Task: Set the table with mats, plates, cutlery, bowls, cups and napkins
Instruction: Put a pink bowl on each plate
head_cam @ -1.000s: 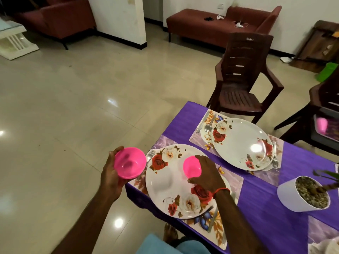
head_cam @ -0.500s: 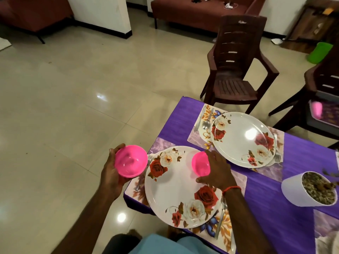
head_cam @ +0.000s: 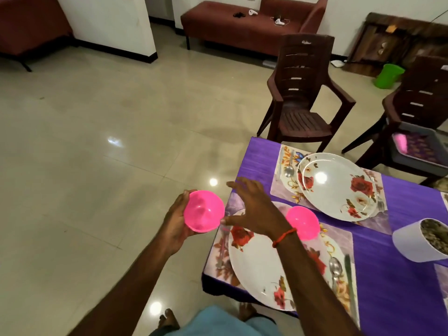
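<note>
Left grip (head_cam: 175, 225) is cupped round a pink bowl (head_cam: 203, 210), fingers curled up behind it, holding it in the air over the floor just off the corner of the surface (head_cam: 409, 204). Right grip (head_cam: 254, 209) has nothing in it. Its fingers are spread wide and it hovers above that near corner, with the thumb tip right at the bowl's rim (can't tell if it's actually touching tbh). Red thread (head_cam: 283, 236) round that wrist. Just past the wrist, a second pink bowl (head_cam: 304, 223) sits on the far edge of the near plate (head_cam: 261, 267), a white one with red roses, which lies on a floral mat (head_cam: 218, 248). Right of that plate, on the same mat, there's a spoon (head_cam: 335, 266) and a dark piece of cutlery (head_cam: 349, 277) side by side, too blurry to call. Further along is the far plate (head_cam: 337, 187), same rose pattern, on its own mat (head_cam: 281, 190), with a second spoon (head_cam: 288, 170) on its left and a fork (head_cam: 380, 206) poking out on its right. Purple cloth covers the whole top. A white pot (head_cam: 412, 246) full of pebbles stands towards the right, well apart from both plates. Two brown plastic chairs at the far end: one chair (head_cam: 303, 98) bare, the other chair (head_cam: 417, 103) with a grey tray (head_cam: 412, 154) on its seat.
</note>
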